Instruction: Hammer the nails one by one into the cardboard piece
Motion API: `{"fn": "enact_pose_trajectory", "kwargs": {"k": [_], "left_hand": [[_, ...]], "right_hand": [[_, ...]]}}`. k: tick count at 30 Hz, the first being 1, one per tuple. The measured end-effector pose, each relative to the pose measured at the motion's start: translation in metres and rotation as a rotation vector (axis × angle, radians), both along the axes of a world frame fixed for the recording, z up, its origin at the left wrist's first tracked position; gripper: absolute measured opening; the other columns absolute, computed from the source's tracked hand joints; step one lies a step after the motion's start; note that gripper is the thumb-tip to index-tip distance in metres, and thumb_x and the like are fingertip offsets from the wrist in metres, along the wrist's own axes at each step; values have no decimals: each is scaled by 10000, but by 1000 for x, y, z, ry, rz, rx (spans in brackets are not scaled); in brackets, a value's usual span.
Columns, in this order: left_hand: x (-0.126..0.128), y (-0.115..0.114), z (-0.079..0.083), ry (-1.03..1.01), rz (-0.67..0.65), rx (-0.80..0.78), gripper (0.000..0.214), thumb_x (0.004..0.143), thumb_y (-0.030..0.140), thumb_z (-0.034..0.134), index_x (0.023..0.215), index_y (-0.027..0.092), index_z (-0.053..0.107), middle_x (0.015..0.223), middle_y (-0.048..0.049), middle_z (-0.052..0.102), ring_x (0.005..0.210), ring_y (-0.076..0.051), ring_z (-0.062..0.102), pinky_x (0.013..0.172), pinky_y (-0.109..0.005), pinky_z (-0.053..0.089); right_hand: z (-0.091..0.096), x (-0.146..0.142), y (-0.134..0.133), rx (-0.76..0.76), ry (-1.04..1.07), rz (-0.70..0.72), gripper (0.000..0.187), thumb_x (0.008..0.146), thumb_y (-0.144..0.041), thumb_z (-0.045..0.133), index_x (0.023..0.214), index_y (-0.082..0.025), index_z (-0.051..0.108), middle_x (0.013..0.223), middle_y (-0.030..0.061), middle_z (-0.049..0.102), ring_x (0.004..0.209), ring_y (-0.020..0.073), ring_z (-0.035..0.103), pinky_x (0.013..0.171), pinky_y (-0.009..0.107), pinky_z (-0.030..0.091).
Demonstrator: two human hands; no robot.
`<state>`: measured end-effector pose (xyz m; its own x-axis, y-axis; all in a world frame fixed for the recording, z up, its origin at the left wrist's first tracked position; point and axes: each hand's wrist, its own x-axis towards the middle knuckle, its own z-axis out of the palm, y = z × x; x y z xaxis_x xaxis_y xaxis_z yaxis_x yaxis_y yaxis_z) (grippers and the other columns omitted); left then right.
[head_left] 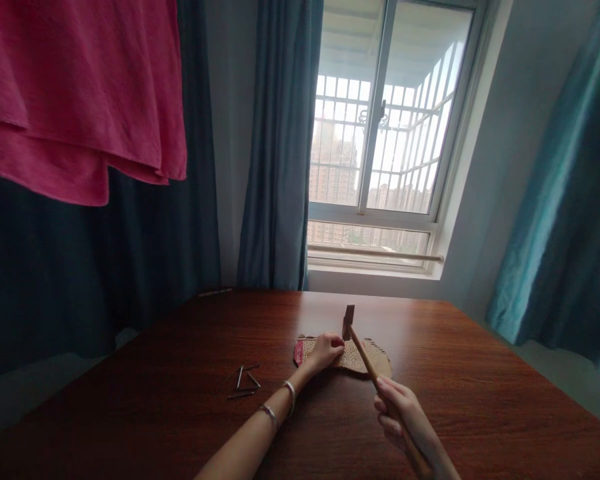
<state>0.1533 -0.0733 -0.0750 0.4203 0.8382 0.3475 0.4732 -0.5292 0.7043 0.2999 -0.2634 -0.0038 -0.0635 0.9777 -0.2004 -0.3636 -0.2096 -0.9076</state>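
Observation:
My right hand [400,412] is wrapped round the wooden handle of a hammer [365,357]. The hammer's head is raised just beyond the fingertips of my left hand [327,351]. Those fingers are pinched together above a flat tan piece [357,360] that is dotted with many small holes and has a red patch at its left end. What they pinch, if anything, is too small to make out. Several nails [239,377] lie loose on the table to the left of my left forearm, which wears two bracelets.
The dark reddish-brown wooden table [455,373] spreads out in front of me. Behind it are a barred window [375,133] and blue curtains [280,147]. A pink towel [90,93] hangs at upper left.

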Motion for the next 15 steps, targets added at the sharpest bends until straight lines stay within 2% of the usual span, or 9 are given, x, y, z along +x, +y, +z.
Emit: {"fn": "enact_pose_trajectory", "kwargs": {"k": [6, 12, 15], "left_hand": [[0, -1, 3, 5, 9, -9, 200, 688, 206, 512, 779, 149, 681, 818, -36, 659, 772, -157, 569, 713, -236, 413], [-1, 4, -4, -23, -23, 20, 212, 683, 217, 510, 785, 147, 682, 795, -35, 655, 756, -156, 568, 698, -237, 411], [-1, 5, -5, -29, -23, 21, 220, 686, 225, 508, 793, 148, 684, 806, -36, 658, 758, -157, 570, 701, -241, 413]], "right_hand": [[7, 0, 0, 28, 33, -1, 408, 629, -497, 685, 766, -205, 434, 528, -92, 483, 250, -6, 294, 236, 115, 186], [-3, -1, -1, 10, 2, -6, 401, 633, -501, 677, 753, -201, 439, 503, -91, 475, 244, -6, 288, 235, 111, 156], [-1, -1, -1, 9, 14, 7, 392, 640, -488, 678, 775, -203, 444, 508, -91, 476, 249, -3, 296, 238, 111, 170]]}}
